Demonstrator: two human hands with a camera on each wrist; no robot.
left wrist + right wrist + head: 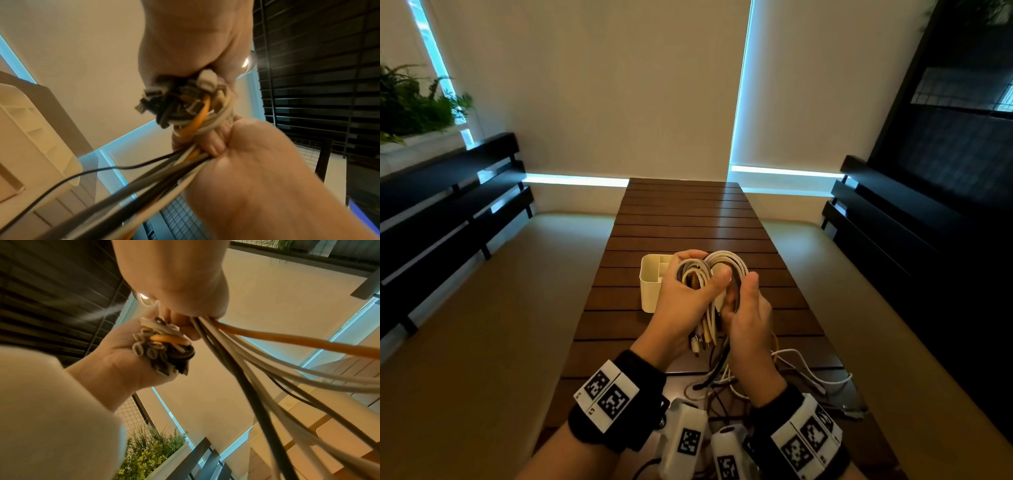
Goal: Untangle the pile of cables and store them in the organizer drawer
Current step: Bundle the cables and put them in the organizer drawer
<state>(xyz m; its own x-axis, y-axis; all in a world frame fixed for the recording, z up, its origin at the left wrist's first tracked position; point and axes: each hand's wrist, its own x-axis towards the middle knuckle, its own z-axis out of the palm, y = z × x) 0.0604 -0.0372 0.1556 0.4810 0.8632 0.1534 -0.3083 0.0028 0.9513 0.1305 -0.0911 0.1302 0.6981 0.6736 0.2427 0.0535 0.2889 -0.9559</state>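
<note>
The white organizer (650, 284) stands on the surface (688, 219), just left of the hands, ready for cables. The left hand (681, 301) grips the looped cables (722, 263) so they stay tidy. The right hand (751, 315) pinches the trailing strands, guiding them up.

left hand (681, 301): raised, fingers curled, gripping; right hand (751, 315): raised alongside, fingers curled, gripping

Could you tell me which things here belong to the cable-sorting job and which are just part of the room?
Part of the job:
- looped cable bundle, gripped by left hand and right hand
- loose cables trailing on the table
- white organizer

Just there:
- slatted wooden table
- dark benches
- potted plants
</note>
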